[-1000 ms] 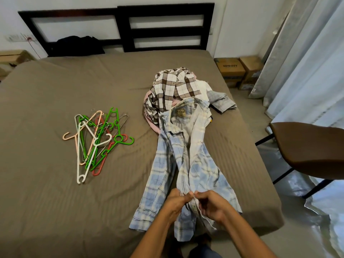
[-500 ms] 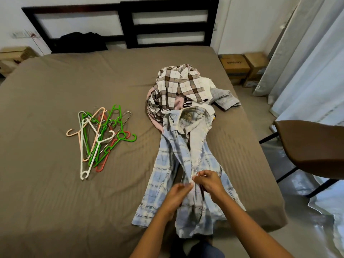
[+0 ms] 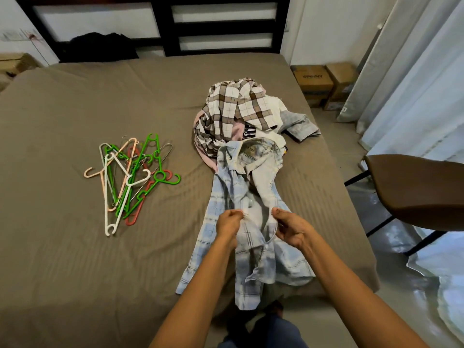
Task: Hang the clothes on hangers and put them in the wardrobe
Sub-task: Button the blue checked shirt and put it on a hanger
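Note:
A light blue checked shirt (image 3: 241,192) lies collar-away on the brown bed (image 3: 75,259), its hem hanging over the near edge. My left hand (image 3: 229,222) pinches the left front edge of the shirt at mid-chest. My right hand (image 3: 291,226) pinches the right front edge, and the two edges are spread a little apart. Behind the shirt is a pile of clothes (image 3: 238,109) topped by a brown-and-white checked shirt. A heap of plastic hangers (image 3: 130,177), green, white, peach and red, lies to the left of the shirt.
A brown chair (image 3: 414,189) stands right of the bed on the shiny floor. Cardboard boxes (image 3: 324,84) sit by the curtains (image 3: 414,79) at the back right. A dark garment (image 3: 100,47) lies against the black headboard (image 3: 165,26).
Both hands have moved up the shirt front from near the hem to mid-chest and have parted, pulling the two front edges away from each other.

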The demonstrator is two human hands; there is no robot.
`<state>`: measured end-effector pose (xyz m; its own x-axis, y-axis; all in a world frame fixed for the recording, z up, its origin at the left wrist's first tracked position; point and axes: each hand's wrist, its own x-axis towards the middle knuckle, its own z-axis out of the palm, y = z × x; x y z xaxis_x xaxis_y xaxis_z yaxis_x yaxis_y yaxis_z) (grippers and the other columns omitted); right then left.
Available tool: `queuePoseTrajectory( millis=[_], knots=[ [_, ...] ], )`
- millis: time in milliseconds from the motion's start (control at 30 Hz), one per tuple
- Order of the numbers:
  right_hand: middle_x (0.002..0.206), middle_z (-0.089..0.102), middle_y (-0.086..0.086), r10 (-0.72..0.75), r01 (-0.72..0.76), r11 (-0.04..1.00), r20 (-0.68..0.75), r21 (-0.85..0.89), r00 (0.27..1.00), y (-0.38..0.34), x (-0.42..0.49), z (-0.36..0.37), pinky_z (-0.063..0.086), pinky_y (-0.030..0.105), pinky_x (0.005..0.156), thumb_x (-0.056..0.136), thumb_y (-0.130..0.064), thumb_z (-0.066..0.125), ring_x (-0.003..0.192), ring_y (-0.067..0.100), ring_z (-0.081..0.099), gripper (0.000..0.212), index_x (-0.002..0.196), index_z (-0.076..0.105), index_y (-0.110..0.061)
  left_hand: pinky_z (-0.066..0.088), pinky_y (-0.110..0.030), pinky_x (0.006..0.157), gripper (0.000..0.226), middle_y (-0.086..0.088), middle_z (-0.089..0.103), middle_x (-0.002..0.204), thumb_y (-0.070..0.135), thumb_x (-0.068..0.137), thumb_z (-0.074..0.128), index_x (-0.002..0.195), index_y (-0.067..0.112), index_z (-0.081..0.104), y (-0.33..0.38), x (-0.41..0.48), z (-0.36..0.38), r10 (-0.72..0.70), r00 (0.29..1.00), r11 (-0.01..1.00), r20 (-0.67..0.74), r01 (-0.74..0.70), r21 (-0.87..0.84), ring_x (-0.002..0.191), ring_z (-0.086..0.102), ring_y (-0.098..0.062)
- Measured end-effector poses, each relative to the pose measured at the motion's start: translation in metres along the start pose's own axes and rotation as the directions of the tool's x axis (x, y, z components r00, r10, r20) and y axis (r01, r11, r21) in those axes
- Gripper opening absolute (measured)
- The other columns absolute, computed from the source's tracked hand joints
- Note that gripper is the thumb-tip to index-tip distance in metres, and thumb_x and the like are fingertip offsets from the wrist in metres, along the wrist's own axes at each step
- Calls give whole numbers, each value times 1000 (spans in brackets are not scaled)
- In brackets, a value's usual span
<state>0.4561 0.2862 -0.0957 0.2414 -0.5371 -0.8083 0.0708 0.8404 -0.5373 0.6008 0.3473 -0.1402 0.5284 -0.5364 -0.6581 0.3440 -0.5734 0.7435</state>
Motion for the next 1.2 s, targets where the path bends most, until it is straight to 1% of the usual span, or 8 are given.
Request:
queuePoseTrajectory(
  millis=[167, 300, 500, 633, 733, 933, 1067, 1200],
  knots=[
    [72, 53, 3, -240, 241, 970, -146, -17, 960, -11, 1, -10, 49, 24, 53, 94, -5, 52, 65, 12, 52, 23, 75, 45, -15, 49, -38, 57, 29, -14, 55, 71, 18, 89, 61, 64, 15, 45, -21, 0, -20, 21, 962, 999, -273, -12, 33, 62, 47, -24],
    [71, 54, 5, -393, 381, 919, -252, -97, 884, -9, -1, -17, 45, 29, 57, 94, -6, 53, 63, 14, 50, 21, 74, 48, -14, 43, -24, 39, 34, -8, 51, 59, 6, 86, 65, 65, 13, 40, -32, -11, -26, 1, 967, 992, -255, -35, -125, 44, 48, -14],
    [65, 52, 7, -477, 440, 859, -98, -263, 873, 6, -11, -15, 46, 43, 69, 92, -7, 56, 63, 24, 48, 17, 76, 52, -11, 45, -24, 46, 34, -3, 57, 58, 38, 89, 61, 71, 10, 56, -38, -15, -19, -45, 999, 997, -21, 44, -57, 47, 50, -13],
    [70, 51, 15, -515, 498, 812, 30, -304, 857, 18, -21, -10, 40, 38, 65, 92, -9, 58, 70, 28, 48, 15, 78, 54, -8, 43, -20, 40, 42, -5, 51, 57, 43, 83, 68, 65, 10, 49, -24, -19, 3, -77, 994, 994, 76, 70, 84, 45, 47, -15],
    [63, 57, 7, -506, 503, 822, 64, -266, 860, 21, -30, -12, 45, 30, 59, 92, -10, 57, 67, 27, 54, 16, 77, 54, -8, 46, -21, 43, 34, -8, 60, 73, 41, 79, 72, 82, 11, 56, -23, -18, 17, -147, 986, 972, 83, 128, 197, 55, 57, -19],
    [62, 59, 6, -521, 508, 828, 10, -238, 854, 21, -34, -23, 46, 29, 56, 92, -8, 57, 58, 21, 55, 15, 77, 56, -8, 45, -17, 35, 10, -8, 64, 66, -5, 83, 65, 79, 0, 57, -20, -18, 26, -273, 934, 932, 229, 316, -177, 49, 57, -15],
    [68, 59, 9, -611, 552, 758, -81, -348, 788, 21, -27, -32, 49, 26, 54, 88, -4, 62, 58, 16, 57, 10, 79, 58, -6, 55, -21, 51, 9, 1, 70, 62, 1, 89, 58, 86, 9, 59, -7, -28, 21, -153, 915, 885, 373, 294, -361, 54, 66, -8],
    [68, 63, 5, -661, 608, 647, 59, -460, 748, 23, -28, -25, 51, 28, 61, 80, 4, 68, 63, 13, 61, 14, 80, 63, -9, 55, -19, 58, 8, 2, 71, 72, 3, 87, 62, 92, 9, 61, 3, -48, 16, -8, 906, 934, 423, 158, -321, 64, 68, -7]
  ],
)
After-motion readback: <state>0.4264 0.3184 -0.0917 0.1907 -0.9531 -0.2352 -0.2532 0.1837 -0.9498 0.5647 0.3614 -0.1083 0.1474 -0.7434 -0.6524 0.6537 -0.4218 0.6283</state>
